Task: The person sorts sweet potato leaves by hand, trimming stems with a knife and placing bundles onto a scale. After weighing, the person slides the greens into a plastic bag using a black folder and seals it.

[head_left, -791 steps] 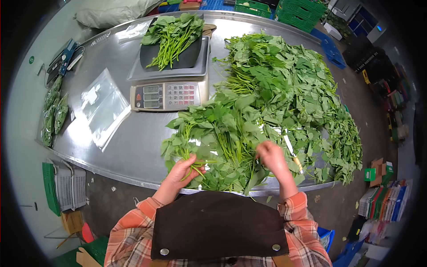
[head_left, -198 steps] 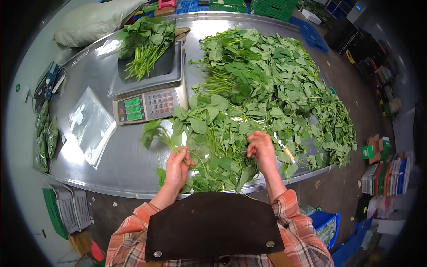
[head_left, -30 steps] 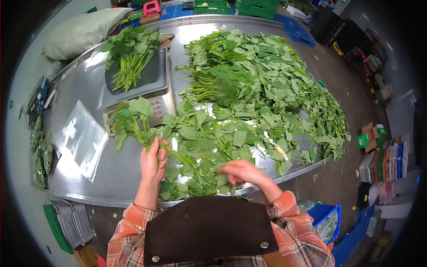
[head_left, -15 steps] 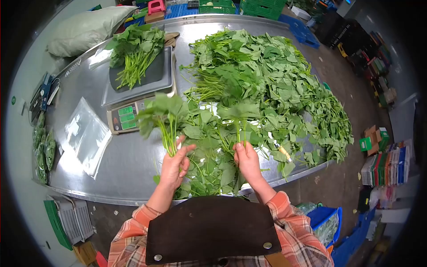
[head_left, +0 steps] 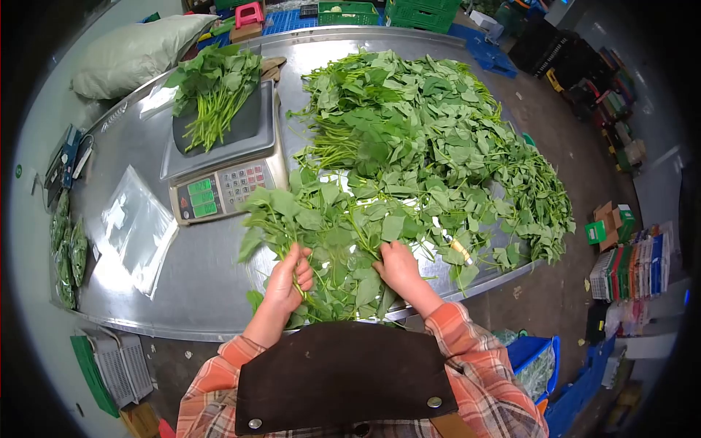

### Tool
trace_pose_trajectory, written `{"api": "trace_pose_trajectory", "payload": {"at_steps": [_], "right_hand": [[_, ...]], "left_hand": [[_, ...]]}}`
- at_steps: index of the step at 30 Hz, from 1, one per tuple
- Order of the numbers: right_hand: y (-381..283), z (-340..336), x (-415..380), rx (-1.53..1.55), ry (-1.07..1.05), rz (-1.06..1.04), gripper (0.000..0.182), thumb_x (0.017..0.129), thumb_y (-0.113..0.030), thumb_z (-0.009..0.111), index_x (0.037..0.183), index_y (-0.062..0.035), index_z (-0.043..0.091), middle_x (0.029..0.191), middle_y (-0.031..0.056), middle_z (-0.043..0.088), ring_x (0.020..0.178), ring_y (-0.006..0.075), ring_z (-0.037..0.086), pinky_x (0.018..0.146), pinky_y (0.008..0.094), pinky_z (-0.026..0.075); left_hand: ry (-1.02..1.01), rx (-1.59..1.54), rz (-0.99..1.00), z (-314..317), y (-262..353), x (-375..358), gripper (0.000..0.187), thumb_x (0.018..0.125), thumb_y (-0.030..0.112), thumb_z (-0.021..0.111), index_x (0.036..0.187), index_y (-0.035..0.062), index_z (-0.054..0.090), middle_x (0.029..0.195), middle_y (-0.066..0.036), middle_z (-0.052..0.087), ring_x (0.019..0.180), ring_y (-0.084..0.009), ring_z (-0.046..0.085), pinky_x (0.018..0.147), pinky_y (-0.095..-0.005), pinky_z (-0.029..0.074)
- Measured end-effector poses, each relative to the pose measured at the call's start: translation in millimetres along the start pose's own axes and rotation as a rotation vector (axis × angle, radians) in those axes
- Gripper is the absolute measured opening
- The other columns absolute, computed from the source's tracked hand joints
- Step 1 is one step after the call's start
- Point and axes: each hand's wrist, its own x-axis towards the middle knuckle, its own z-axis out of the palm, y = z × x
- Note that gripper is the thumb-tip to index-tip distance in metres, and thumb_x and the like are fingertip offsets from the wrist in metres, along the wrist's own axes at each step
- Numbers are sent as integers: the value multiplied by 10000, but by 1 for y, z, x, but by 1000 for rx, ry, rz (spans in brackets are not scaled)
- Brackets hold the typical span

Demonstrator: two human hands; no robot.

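My left hand (head_left: pixel 287 279) is wrapped round the stems of a small bunch of leafy greens (head_left: pixel 274 219), whose leaves fan out beyond the fingers. To its right, my right hand (head_left: pixel 401 270) is closed, knuckles up, over the loose leafy greens (head_left: pixel 339 274) at the near edge of the table. Stems run to its fingertips, which are partly hidden. Farther back lies a large heap of leafy greens (head_left: pixel 445 124). On the digital scale (head_left: pixel 241 182), a bigger bunch (head_left: pixel 219 95) rests on a dark tray, its stems pointing toward me.
Clear plastic bags (head_left: pixel 139 230) lie on the metal table (head_left: pixel 212 277) left of the scale. A yellow-handled tool (head_left: pixel 461 250) sits among the greens at right. Bagged greens (head_left: pixel 69 248) hang at the left edge. A white sack (head_left: pixel 139 55) and green crates (head_left: pixel 420 14) stand behind.
My right hand has lowered the stem it held upright into the loose greens. The bunch in my left hand has tipped lower, and the left fingers have closed round it.
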Motion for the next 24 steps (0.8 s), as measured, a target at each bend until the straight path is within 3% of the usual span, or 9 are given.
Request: {"api": "trace_pose_trajectory", "payload": {"at_steps": [3, 6, 9, 10, 12, 15, 18, 21, 24], "right_hand": [[21, -11, 13, 230, -115, 37, 261, 781, -223, 630, 875, 19, 609, 901, 194, 575, 939, 343, 538, 784, 413, 446], [11, -53, 17, 832, -31, 171, 228, 781, -143, 638, 964, -7, 635, 888, 183, 625, 820, 324, 599, 712, 349, 487], [-33, -66, 2, 628, 114, -137, 200, 799, -130, 622, 965, -20, 642, 856, 160, 644, 744, 316, 613, 631, 337, 495], [-43, -63, -2, 364, 215, -346, 178, 801, -132, 623, 949, -37, 644, 790, 128, 635, 726, 302, 614, 600, 343, 495], [-57, -55, -10, 216, 141, -516, 186, 784, -131, 659, 946, -40, 645, 687, 91, 610, 647, 283, 592, 606, 322, 501], [-61, -42, -15, 357, 53, -569, 210, 770, -134, 673, 949, -34, 630, 741, 98, 600, 702, 285, 591, 632, 318, 495], [-53, -43, -14, 496, -161, -667, 383, 765, -95, 680, 1120, -20, 556, 1030, 146, 574, 781, 239, 601, 684, 300, 495], [-57, -59, -17, 940, -413, -175, 591, 792, -100, 666, 1305, -25, 382, 1283, 169, 410, 850, 206, 594, 736, 296, 496], [-44, -29, -7, 1403, -442, -108, 676, 843, -165, 623, 1383, -33, 239, 1351, 153, 316, 846, 194, 590, 745, 301, 500]], "left_hand": [[-153, 0, 108, -5, 11, -3, 295, 907, 296, 547, 1052, 44, 501, 580, 38, 337, 440, -65, 305, 384, -216, 247], [-184, -61, 229, 8, 24, -15, 313, 896, 302, 564, 1061, 39, 526, 587, 31, 368, 438, -55, 314, 373, -203, 254], [-32, 241, 237, 30, 14, -16, 390, 880, 313, 586, 1081, -16, 530, 691, -37, 533, 470, -67, 422, 374, -197, 319], [15, 335, 232, 37, 10, -15, 408, 877, 314, 591, 1089, -29, 526, 720, -55, 563, 478, -70, 443, 375, -196, 329], [26, 374, 180, 35, 4, -9, 381, 842, 226, 634, 1086, -47, 526, 781, -75, 590, 492, -74, 465, 377, -188, 333], [51, 267, 115, 24, 0, -2, 354, 799, 106, 650, 1095, -43, 526, 798, -52, 590, 502, -60, 447, 372, -182, 301], [46, 187, 60, 14, 2, -1, 344, 801, 107, 645, 1085, -48, 528, 790, -44, 585, 499, -53, 430, 370, -184, 286], [29, 268, 64, 17, 8, -7, 341, 800, 101, 641, 1080, -52, 522, 778, -36, 578, 500, -51, 423, 370, -182, 282], [-31, 376, 67, 20, 10, -14, 337, 802, 93, 633, 1084, -51, 515, 785, -47, 583, 503, -53, 425, 366, -183, 280]]}}
